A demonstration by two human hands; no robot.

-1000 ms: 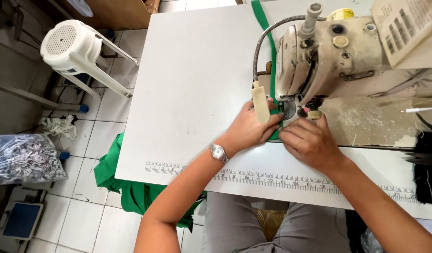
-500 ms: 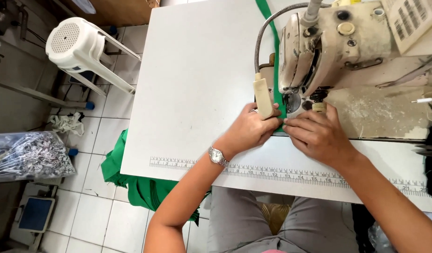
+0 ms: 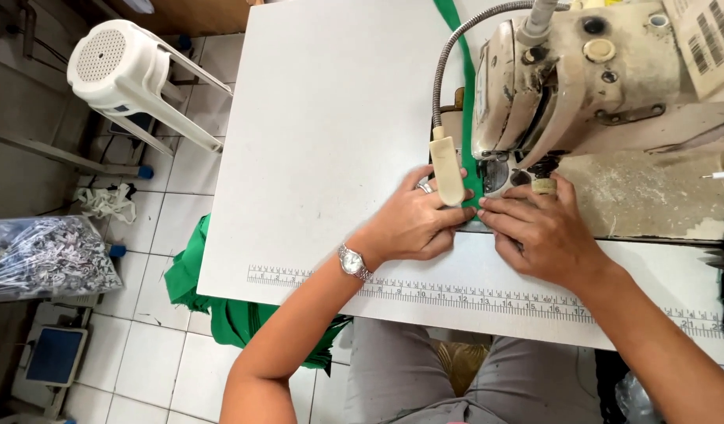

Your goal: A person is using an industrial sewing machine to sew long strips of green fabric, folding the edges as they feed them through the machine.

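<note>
Nearby: lamp head (image 3: 446, 170) over left hand (image 3: 413, 224), sewing machine (image 3: 581, 78) behind.

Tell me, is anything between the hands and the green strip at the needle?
Nothing visible. The left hand and right hand both press their fingertips beside the green strip in front of the machine. Only the lamp head hangs over the left fingers.

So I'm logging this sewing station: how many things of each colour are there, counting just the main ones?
Green: 2, strip under the machine, cloth on the floor
White: 2, table, stool
Cream: 1, machine
Silver: 1, watch on left hand
Total: 6
</note>
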